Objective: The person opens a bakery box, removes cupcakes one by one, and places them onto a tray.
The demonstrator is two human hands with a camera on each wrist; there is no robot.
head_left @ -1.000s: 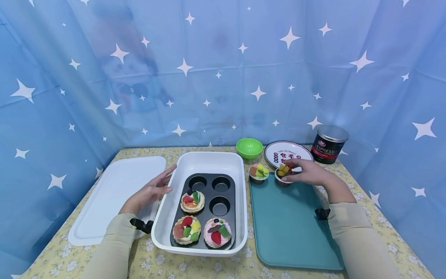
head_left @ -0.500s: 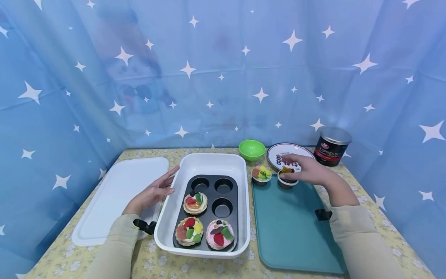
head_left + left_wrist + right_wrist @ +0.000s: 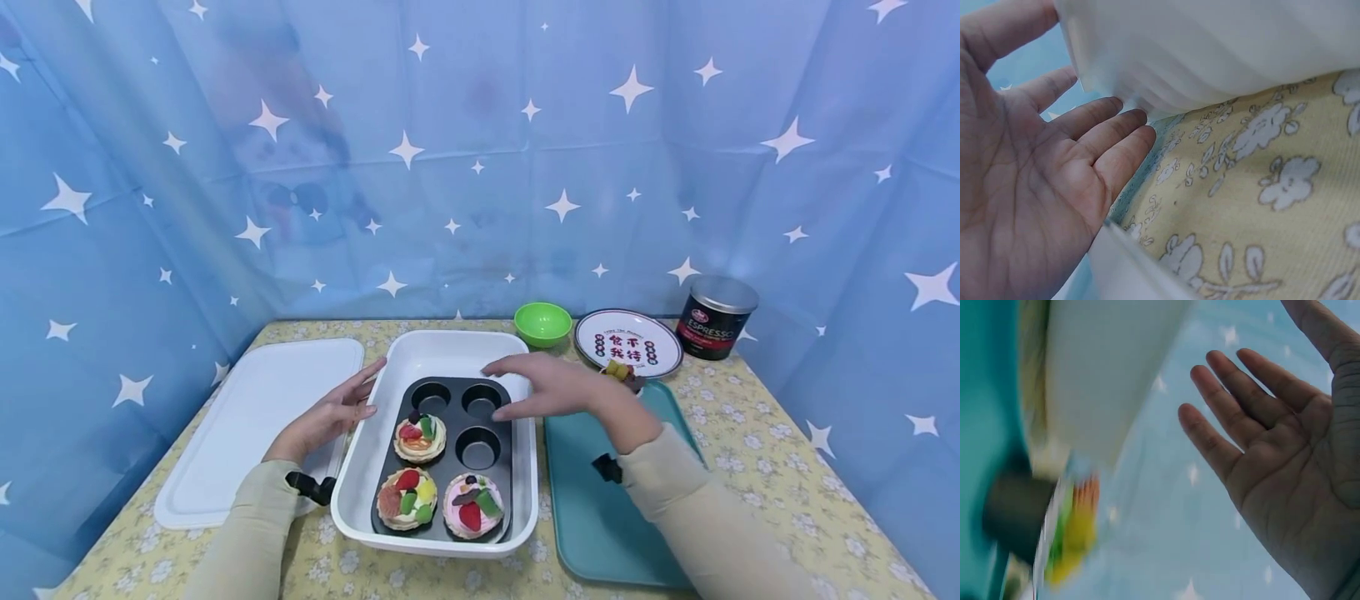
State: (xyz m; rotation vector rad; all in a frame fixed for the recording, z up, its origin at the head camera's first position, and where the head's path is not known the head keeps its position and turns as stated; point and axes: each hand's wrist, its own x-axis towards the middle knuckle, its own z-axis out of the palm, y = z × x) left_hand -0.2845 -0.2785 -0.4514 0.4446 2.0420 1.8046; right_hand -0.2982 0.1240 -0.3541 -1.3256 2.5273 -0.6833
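Star-printed blue cloth backs a flowered tabletop (image 3: 750, 433). One white tub (image 3: 442, 350) holds one dark six-cup muffin tin (image 3: 450, 433): three cups carry fruit tarts (image 3: 420, 437), three sit bare. Right hand (image 3: 551, 387) hovers over the tin's far cups, grip released, fingers spread, holding nothing. Left hand (image 3: 326, 417) rests open against the tub's left wall. One teal tray (image 3: 600, 500) lies right of the tub, with one cup tart (image 3: 622, 372) visible at its far edge. One white lid (image 3: 247, 425) lies left.
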